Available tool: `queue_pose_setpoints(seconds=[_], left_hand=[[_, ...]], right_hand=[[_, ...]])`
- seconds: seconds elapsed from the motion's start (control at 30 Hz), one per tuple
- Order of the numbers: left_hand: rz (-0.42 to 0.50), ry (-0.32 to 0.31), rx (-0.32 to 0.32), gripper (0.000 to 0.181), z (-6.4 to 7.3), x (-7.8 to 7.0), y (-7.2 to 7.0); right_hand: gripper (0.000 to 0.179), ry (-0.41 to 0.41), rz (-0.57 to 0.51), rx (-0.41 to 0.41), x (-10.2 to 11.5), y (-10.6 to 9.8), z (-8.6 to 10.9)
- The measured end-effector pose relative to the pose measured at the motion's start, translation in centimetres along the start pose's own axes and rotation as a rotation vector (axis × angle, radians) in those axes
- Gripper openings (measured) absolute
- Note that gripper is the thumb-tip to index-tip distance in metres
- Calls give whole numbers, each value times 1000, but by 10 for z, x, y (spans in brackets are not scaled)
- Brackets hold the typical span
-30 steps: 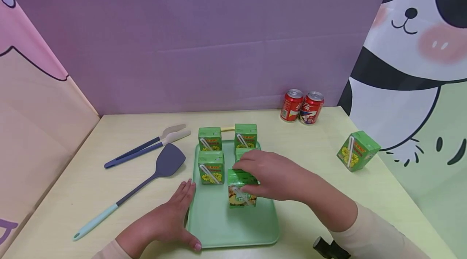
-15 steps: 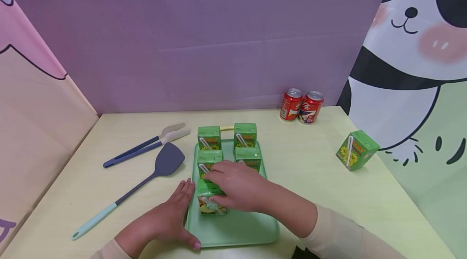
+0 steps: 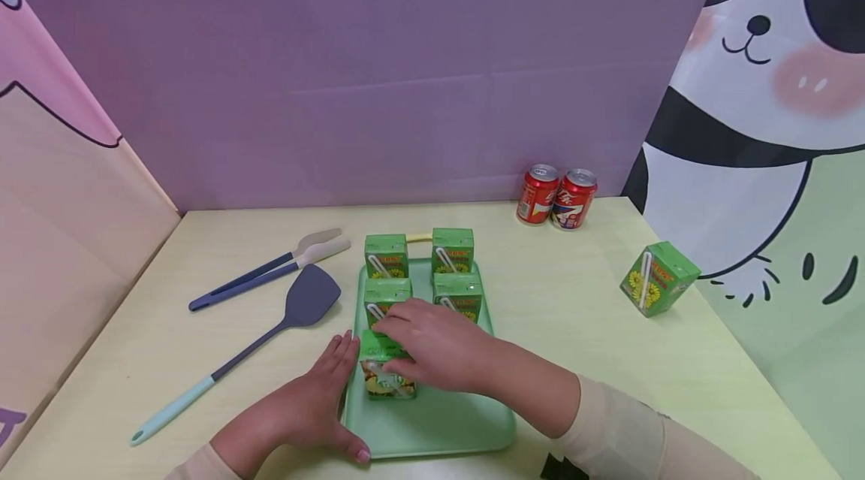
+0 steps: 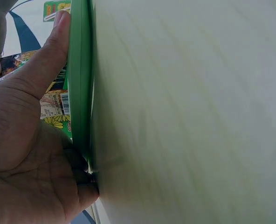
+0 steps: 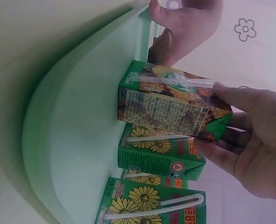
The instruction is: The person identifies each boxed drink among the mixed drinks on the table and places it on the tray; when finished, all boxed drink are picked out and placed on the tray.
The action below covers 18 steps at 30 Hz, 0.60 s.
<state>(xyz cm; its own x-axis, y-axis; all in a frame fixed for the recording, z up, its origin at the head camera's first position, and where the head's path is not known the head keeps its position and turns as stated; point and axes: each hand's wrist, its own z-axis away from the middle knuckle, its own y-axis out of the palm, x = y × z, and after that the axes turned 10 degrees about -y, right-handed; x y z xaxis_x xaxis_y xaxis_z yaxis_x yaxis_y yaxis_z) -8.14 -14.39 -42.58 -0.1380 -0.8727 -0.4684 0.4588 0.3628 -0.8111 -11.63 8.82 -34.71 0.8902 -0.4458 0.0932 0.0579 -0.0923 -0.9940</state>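
Note:
A pale green tray lies on the table with several green juice boxes on it. My right hand pinches the top of the nearest juice box, thumb on the straw side and fingers behind. In the right wrist view this juice box stands upright, its base at the tray surface. Behind it are two rows of boxes: a left box and right box, then a far-left box and far-right box. My left hand rests along the tray's left edge, fingers straight, thumb at the near corner.
Left of the tray lie a dark spatula with a mint handle and blue-handled tongs. Two red drink cans stand at the back right. Another green juice box stands near the right table edge. A purple cloth hangs behind.
My right hand has carried its juice box leftward across the tray, from the right column to the left one. In the last half second it has hardly moved. The left hand stays put.

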Motion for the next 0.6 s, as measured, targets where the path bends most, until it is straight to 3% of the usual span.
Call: queue_pose_setpoints(seconds=[0.23,0.4,0.6], left_hand=[[14,-5,7,145,0,-1,1],[23,-4,-4,146,1,-2,1],[14,3,-18,147,1,-1,1]], right_hand=[[57,13,-56,0,-6,-11,7],[55,72,-33,-68,-20,-30,21],[53,205,-59,-178,-46,-54,51]])
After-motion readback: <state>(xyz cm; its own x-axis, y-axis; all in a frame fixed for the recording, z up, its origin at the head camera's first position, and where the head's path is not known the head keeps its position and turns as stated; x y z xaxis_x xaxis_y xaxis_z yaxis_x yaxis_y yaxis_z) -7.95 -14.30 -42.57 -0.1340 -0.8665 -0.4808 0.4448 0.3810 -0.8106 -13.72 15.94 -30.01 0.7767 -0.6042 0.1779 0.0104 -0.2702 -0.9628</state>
